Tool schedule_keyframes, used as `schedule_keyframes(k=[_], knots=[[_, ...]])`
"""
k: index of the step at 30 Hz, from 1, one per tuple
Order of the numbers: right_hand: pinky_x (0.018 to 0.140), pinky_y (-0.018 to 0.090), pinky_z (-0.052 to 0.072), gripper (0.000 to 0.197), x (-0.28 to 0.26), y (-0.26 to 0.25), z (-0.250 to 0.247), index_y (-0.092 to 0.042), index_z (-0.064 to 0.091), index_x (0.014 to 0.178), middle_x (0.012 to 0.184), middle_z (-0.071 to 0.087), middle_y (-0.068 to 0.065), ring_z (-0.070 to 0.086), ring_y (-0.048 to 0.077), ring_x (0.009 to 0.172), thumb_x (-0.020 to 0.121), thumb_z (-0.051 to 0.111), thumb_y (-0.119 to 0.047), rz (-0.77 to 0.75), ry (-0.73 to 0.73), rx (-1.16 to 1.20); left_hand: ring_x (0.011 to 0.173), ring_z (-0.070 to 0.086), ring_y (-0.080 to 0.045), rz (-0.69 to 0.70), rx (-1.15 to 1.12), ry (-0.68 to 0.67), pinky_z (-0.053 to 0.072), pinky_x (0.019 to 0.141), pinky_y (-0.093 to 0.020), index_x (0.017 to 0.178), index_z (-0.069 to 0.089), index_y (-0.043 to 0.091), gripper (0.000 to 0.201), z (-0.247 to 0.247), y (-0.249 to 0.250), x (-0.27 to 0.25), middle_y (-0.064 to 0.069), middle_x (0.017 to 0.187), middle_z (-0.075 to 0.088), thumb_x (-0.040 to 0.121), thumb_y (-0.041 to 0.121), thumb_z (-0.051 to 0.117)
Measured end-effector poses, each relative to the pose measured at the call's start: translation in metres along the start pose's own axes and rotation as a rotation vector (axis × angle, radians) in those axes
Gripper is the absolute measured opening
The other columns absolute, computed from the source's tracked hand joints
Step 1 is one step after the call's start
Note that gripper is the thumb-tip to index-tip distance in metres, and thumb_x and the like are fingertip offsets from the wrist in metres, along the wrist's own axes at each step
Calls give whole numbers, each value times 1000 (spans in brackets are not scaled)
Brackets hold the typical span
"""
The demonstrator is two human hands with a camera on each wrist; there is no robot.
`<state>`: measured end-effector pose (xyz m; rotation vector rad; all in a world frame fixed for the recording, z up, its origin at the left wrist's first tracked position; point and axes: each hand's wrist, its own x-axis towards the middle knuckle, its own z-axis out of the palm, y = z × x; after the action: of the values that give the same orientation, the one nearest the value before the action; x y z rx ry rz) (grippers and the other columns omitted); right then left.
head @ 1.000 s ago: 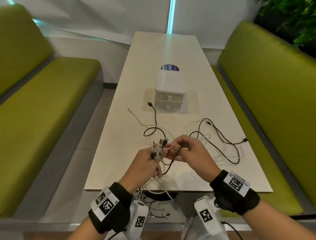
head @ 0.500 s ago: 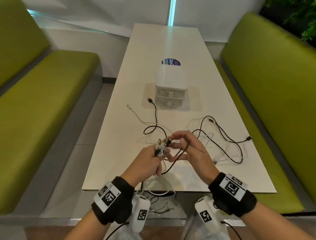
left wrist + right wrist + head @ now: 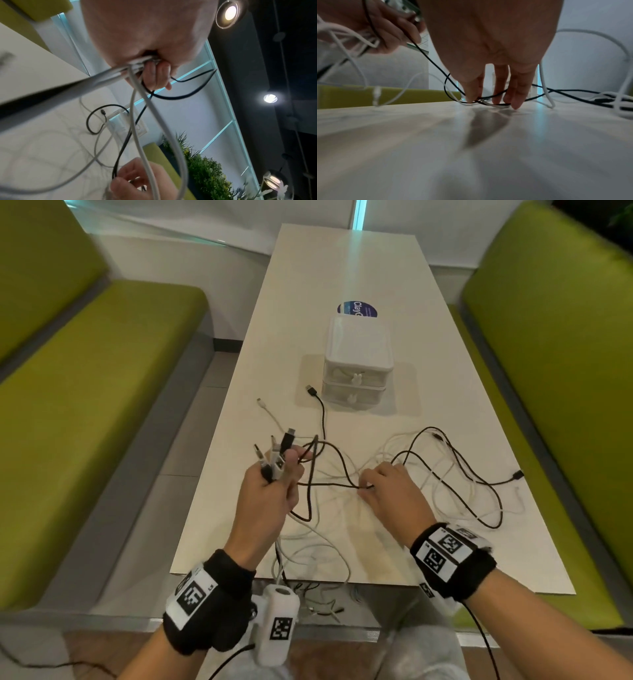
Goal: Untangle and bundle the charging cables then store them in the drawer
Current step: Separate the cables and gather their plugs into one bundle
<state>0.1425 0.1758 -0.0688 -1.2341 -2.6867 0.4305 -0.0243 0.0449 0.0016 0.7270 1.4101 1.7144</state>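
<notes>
My left hand (image 3: 284, 469) is raised over the near left of the table and grips a bunch of cable plug ends (image 3: 279, 448) that stick up from the fist. Its curled fingers (image 3: 155, 73) hold white and black cords. My right hand (image 3: 368, 485) is down on the table. There its fingertips (image 3: 471, 94) pinch a black cable (image 3: 337, 455) running back to the left hand. Loose black and white cables (image 3: 455, 474) lie tangled to the right. The white two-drawer box (image 3: 356, 364) stands mid-table with both drawers pushed in.
A black USB plug (image 3: 311, 389) and a white plug (image 3: 262, 402) lie in front of the box. White cords (image 3: 308, 556) hang over the white table's (image 3: 342, 268) near edge. Green benches (image 3: 102, 378) line both sides. A blue sticker (image 3: 356, 308) is behind the box.
My right hand has left the left hand and dropped to the table on the right, drawing the black cable out. The left hand has lifted a little with the plugs.
</notes>
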Motion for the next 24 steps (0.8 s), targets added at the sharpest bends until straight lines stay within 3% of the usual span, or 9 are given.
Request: schedule_keyframes(k=[2, 5, 8, 12, 15, 17, 19, 22, 24], knots=[[76, 36, 46, 18, 12, -3, -1, -16, 63, 104, 100, 58, 5, 48, 26, 99, 97, 53, -29, 22, -2, -17, 62, 27, -13, 38, -91, 1, 23, 51, -21, 94, 68, 16, 32, -1, 7, -2, -8, 75, 38, 86, 44, 55], [76, 39, 48, 22, 30, -8, -5, -12, 64, 102, 98, 58, 9, 54, 27, 93, 97, 52, -29, 52, 3, 9, 59, 30, -9, 159, -151, -31, 24, 49, -21, 92, 71, 26, 33, -2, 22, -4, -7, 79, 48, 78, 55, 63], [72, 34, 45, 24, 47, -8, -12, -11, 65, 103, 100, 61, 11, 59, 30, 93, 98, 50, -29, 118, -70, -80, 59, 24, -17, 259, -150, -56, 20, 45, -26, 93, 72, 31, 28, -4, 36, -5, -10, 88, 48, 82, 54, 62], [78, 36, 48, 21, 59, -11, -27, -8, 62, 110, 112, 57, 13, 59, 33, 99, 96, 52, -21, 174, -97, -151, 60, 22, -21, 261, -152, -60, 18, 46, -27, 93, 72, 27, 26, 0, 46, -8, -9, 82, 45, 85, 46, 56], [76, 37, 52, 30, 45, -24, -39, -15, 58, 118, 120, 46, 9, 59, 29, 90, 91, 62, -26, 95, -74, -80, 62, 22, -23, 271, -153, -51, 19, 46, -29, 95, 71, 25, 29, 3, 47, -10, -10, 81, 44, 84, 49, 58], [76, 36, 50, 29, 33, -36, -42, -19, 61, 117, 115, 49, 6, 58, 27, 86, 92, 61, -33, -11, -91, -57, 62, 21, -23, 301, -154, -81, 17, 46, -30, 96, 71, 30, 29, 4, 48, -13, -11, 88, 45, 83, 54, 61], [75, 34, 46, 27, 29, -43, -40, -17, 67, 107, 101, 61, 7, 60, 28, 89, 97, 52, -37, -44, -121, -54, 61, 21, -21, 321, -142, -104, 17, 45, -27, 95, 71, 31, 25, 5, 51, -17, -9, 84, 51, 85, 52, 61], [72, 33, 46, 35, 38, -41, -45, -10, 68, 94, 89, 68, 10, 61, 28, 88, 99, 48, -39, 64, -133, -27, 55, 30, -6, 352, -155, -105, 28, 45, -14, 93, 70, 28, 18, 1, 57, -24, 11, 78, 62, 88, 39, 57], [71, 33, 44, 35, 45, -38, -54, -9, 66, 90, 89, 67, 11, 61, 27, 88, 99, 49, -38, 88, -140, -33, 54, 37, -1, 368, -170, -122, 32, 45, -11, 96, 70, 24, 23, -5, 61, -28, 7, 72, 55, 88, 43, 61]])
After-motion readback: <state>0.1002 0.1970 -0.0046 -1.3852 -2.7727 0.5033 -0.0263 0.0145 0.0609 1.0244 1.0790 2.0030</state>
